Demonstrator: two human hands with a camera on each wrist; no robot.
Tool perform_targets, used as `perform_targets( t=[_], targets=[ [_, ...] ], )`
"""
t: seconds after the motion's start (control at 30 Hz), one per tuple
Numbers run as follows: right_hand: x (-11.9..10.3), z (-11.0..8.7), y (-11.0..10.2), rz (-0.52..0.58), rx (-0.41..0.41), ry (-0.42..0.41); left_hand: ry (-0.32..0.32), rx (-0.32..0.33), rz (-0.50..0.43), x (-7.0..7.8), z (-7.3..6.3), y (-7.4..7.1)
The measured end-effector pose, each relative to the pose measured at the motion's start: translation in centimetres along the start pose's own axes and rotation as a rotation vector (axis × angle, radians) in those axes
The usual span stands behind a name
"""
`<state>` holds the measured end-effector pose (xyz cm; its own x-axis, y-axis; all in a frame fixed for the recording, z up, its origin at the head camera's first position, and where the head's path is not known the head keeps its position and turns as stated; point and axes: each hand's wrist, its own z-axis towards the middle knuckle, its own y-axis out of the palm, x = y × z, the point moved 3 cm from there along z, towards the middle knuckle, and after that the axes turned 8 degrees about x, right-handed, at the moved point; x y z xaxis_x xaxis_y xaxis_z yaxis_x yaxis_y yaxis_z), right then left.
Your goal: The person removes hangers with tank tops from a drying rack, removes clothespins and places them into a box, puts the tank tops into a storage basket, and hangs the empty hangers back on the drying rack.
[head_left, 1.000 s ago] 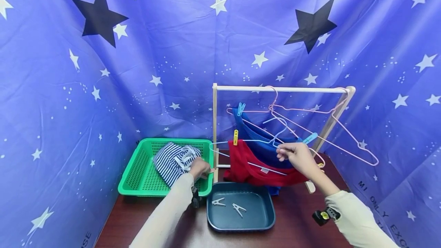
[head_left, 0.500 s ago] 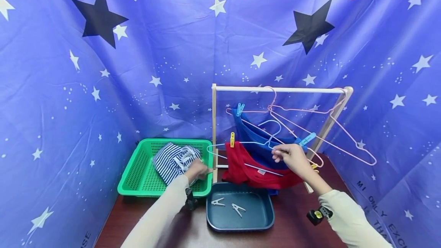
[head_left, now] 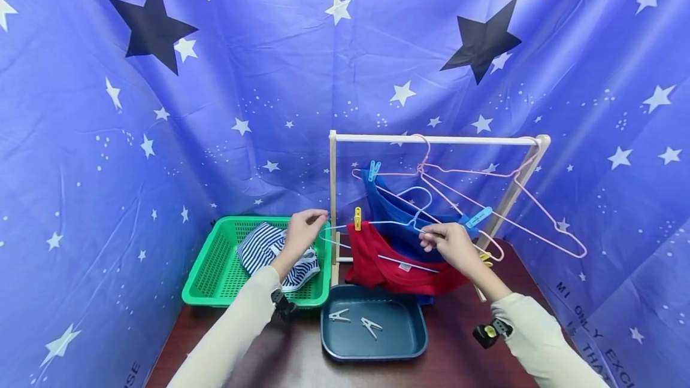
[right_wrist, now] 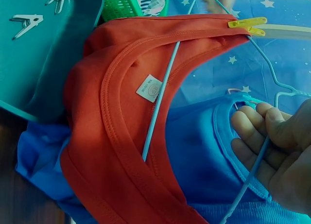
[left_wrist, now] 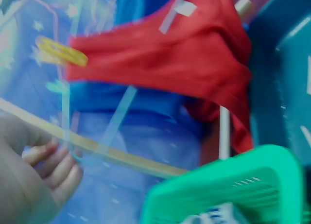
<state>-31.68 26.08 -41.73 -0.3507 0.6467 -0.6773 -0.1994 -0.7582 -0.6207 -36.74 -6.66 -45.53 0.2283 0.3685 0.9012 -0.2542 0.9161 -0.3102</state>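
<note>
My right hand [head_left: 447, 245] pinches a light blue wire hanger [head_left: 415, 220] just below its hook. A red sleeveless top [head_left: 388, 268] hangs from that hanger, its left strap clipped by a yellow clothespin [head_left: 358, 219]; a white label shows inside the neckline [right_wrist: 148, 88]. Another yellow clothespin [head_left: 486, 258] shows partly behind the right wrist. My left hand [head_left: 302, 233] is raised over the green basket's right side, fingers loosely bent beside the hanger's left end. The left wrist view is blurred, so contact between those fingers [left_wrist: 58, 168] and the hanger is unclear.
Behind stands a wooden rack [head_left: 332, 196] with pink hangers [head_left: 555, 220] and a blue garment [head_left: 396, 220] held by blue clothespins [head_left: 478, 218]. A green basket [head_left: 199, 268] holds striped clothing [head_left: 261, 247]. White clothespins [head_left: 372, 327] lie in a dark tray [head_left: 399, 346].
My left hand has risen from the striped clothing in the basket toward the hanger's left end. My right hand, with the hanger and red top, has shifted slightly left.
</note>
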Motion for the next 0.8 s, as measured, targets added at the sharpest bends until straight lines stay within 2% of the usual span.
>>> perform_targets(
  t=[0.1,0.17,0.23,0.3,0.47,0.67,0.8],
  targets=[
    [-0.2,0.0,0.1,-0.006,0.001,-0.013,0.067,-0.164,-0.089,2.0,-0.1,0.2],
    [-0.5,0.0,0.2,-0.002,-0.003,-0.027,0.078,-0.274,-0.117,3.0,-0.2,0.4],
    [-0.6,0.0,0.4,-0.001,-0.008,-0.026,0.072,-0.354,-0.131,3.6,-0.4,0.6],
    [-0.8,0.0,0.4,-0.001,-0.016,-0.032,0.072,-0.399,-0.138,3.9,-0.6,0.9],
    [-1.2,0.0,0.5,-0.002,-0.027,-0.031,0.041,-0.420,-0.178,4.2,-0.7,1.3],
    [-1.7,0.0,0.6,0.011,-0.032,-0.042,0.042,-0.434,-0.228,4.4,-0.7,1.5],
    [-1.9,-0.1,0.7,0.013,-0.035,-0.044,0.035,-0.407,-0.253,4.4,-0.6,1.5]
  ],
)
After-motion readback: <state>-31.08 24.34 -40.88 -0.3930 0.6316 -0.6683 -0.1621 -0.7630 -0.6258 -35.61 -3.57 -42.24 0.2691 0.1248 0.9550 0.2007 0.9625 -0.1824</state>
